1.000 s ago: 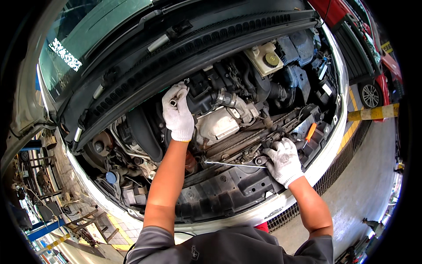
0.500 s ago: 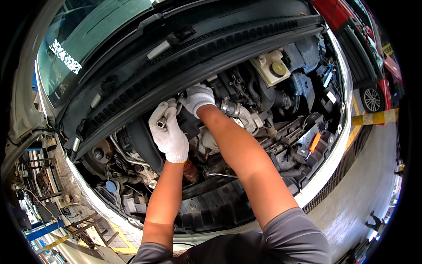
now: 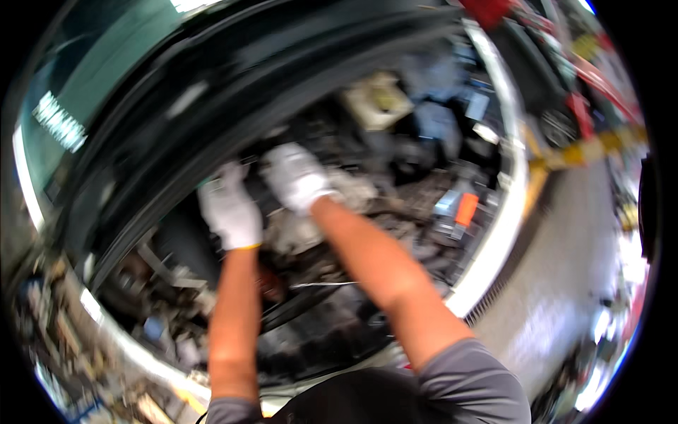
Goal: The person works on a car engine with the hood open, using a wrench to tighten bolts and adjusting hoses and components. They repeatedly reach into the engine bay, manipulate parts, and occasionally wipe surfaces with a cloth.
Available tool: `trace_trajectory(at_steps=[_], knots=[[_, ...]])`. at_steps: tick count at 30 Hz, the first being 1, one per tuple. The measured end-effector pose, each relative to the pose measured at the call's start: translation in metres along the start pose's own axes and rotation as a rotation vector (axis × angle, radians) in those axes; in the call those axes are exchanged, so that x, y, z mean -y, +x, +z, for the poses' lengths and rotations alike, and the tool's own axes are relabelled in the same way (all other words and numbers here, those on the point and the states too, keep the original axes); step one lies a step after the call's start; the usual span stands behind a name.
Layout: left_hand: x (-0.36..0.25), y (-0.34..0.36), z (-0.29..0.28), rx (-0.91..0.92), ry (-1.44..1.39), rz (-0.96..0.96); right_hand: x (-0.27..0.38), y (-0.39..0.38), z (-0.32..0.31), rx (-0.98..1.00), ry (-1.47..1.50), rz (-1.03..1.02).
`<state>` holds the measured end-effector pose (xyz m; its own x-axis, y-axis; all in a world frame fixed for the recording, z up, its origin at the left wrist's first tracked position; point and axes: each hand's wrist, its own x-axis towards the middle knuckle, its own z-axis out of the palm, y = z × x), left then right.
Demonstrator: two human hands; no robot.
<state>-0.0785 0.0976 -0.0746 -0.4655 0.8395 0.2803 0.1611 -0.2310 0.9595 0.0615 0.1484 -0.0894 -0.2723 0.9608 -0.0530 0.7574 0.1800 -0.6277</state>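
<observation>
Motion smears the whole picture. My left hand [image 3: 233, 210], in a white knitted glove, is over the rear of the engine bay, beside a dark rounded cover [image 3: 185, 230]. Its fingers point away from me under the edge of the black cowl [image 3: 233, 116]; what they hold, if anything, is lost in the blur. Just right of it is my gloved right hand [image 3: 298, 177], above the light metal engine parts [image 3: 293, 232]. Its fingers are too smeared to read. A narrow gap separates the two hands.
A cream fluid reservoir [image 3: 378, 102] stands at the back right of the bay. An orange-handled tool [image 3: 465, 209] lies by the front right edge. The white car body [image 3: 487, 272] borders the bay. Beyond are a red car [image 3: 586, 78] and a yellow barrier [image 3: 597, 150].
The view has swung, shifting the scene leftward. My right hand has drawn back toward me, relative to the engine. The small metal cylinder earlier in my left hand can no longer be made out.
</observation>
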Motion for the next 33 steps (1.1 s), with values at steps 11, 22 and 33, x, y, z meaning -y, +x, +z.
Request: trace_trajectory(at_steps=[11,22,33], knots=[[0.019,0.007,0.014,0.049,0.135,-0.159,-0.028,-0.012,0.041,-0.302,-0.02,-0.151],[0.119,0.058,-0.004,0.585,0.765,0.005,-0.027,-0.011,0.044,-0.209,-0.141,-0.165],[0.113,0.057,0.005,0.485,0.813,-0.1,-0.029,-0.013,0.049,-0.256,-0.091,-0.187]])
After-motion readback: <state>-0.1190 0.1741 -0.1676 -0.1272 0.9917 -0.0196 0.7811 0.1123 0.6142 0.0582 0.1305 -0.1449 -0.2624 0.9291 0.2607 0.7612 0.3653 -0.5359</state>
